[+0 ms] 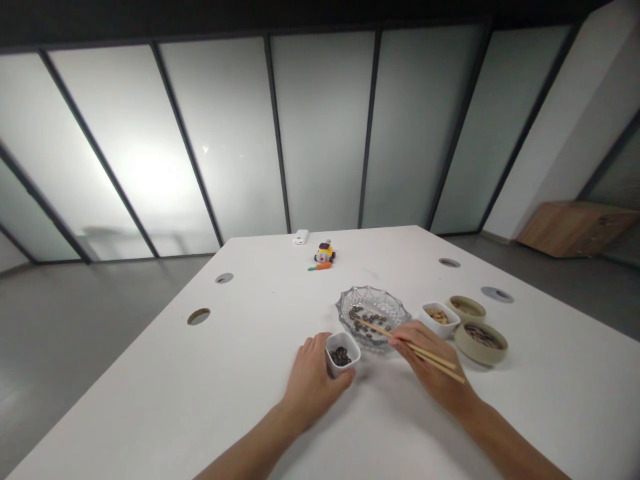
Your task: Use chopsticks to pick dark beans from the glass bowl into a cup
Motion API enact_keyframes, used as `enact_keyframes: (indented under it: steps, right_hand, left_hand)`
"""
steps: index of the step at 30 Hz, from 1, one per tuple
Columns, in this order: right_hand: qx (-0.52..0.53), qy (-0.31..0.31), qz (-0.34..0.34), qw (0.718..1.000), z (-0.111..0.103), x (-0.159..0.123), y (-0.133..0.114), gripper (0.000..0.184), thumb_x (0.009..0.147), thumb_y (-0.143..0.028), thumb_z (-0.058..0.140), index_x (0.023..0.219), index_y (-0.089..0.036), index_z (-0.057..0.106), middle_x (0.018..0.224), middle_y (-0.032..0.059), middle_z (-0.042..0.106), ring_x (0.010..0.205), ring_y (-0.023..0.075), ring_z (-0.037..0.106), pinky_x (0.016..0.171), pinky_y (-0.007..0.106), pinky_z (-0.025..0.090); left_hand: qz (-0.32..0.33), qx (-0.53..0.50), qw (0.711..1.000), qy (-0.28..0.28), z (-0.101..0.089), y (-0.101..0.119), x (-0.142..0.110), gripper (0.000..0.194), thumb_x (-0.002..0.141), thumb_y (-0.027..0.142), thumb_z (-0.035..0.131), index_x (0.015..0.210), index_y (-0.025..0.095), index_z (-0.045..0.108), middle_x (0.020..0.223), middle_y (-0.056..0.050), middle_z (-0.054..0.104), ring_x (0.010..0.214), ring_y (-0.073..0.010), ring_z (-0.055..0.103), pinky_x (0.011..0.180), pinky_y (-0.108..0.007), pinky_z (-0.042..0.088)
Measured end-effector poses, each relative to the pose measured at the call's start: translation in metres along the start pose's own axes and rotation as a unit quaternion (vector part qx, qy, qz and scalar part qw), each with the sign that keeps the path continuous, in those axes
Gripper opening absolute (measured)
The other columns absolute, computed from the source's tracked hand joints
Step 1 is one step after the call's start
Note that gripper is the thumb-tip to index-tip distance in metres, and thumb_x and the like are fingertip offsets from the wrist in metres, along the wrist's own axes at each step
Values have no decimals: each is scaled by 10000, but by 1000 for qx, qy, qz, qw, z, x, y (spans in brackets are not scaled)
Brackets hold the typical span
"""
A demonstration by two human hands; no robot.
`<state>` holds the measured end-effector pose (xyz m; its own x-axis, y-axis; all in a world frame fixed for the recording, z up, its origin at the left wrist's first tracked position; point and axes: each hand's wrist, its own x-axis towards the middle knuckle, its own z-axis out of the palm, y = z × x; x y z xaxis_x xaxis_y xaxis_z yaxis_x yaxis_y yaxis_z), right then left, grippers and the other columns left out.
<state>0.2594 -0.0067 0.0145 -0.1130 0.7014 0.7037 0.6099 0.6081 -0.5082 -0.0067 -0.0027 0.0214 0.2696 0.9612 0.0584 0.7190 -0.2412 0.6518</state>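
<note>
My left hand [316,377] is closed round a small white square bowl [355,351] that has dark beans or seeds [341,357] in it. In my right hand [426,357] is a pair of wooden chopsticks [435,360]. Their tips reach down into a scalloped clear glass bowl [345,313], among scattered dark brown beans or seeds [376,320]. Whether the tips pinch one of these is too small to tell. The glass bowl stands just beyond the white bowl, between my hands.
Right of the glass bowl stand a white bowl [454,325] of pale yellow pieces and two beige round bowls, the nearer [481,359] with dark pieces, the farther [467,300]. Farther back are a toy car [325,252], an orange carrot-like toy [323,265] and a white device [301,237]. The white table [125,400] has several round holes.
</note>
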Motion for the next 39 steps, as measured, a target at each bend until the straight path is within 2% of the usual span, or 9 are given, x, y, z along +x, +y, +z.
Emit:
enact_keyframes:
  steps: [10,14,21,33,39]
  right_hand:
    - [-28,55,-6,998,3,0,5,274,1081,-469,646,943,-265,766,910,43,796,836,213,764,760,324,619]
    - [-23,55,20,998,5,1,6,350,1069,-540,640,907,-259,771,894,52,801,812,221,763,730,330,620]
    - [-30,40,39,998,5,1,6,367,1066,-565,629,918,-260,770,901,52,812,806,226,770,733,334,631]
    - [-11,18,10,1000,3,3,2,320,1080,-504,630,918,-265,767,899,49,796,827,221,768,761,340,648]
    - [-32,47,-19,998,1,5,-3,308,1081,-494,633,929,-272,782,894,48,807,813,220,778,737,333,651]
  left_hand:
    - [4,-2,1000,6,3,-3,1,405,870,366,757,1235,232,642,1212,-78,721,1167,-300,632,1020,-402,454]
    - [9,-1,1000,8,4,-4,1,403,868,364,758,1236,244,646,1222,-74,725,1172,-304,632,1032,-406,452]
    - [15,-5,1000,11,5,-6,1,406,871,375,745,1242,248,638,1234,-74,723,1176,-303,631,1040,-411,454]
    - [15,-1,1000,9,4,-5,2,403,870,370,754,1236,247,640,1222,-76,728,1167,-300,634,1044,-412,459]
    - [14,-5,1000,6,4,-5,1,411,868,373,754,1242,244,642,1236,-81,725,1183,-306,633,1050,-413,456]
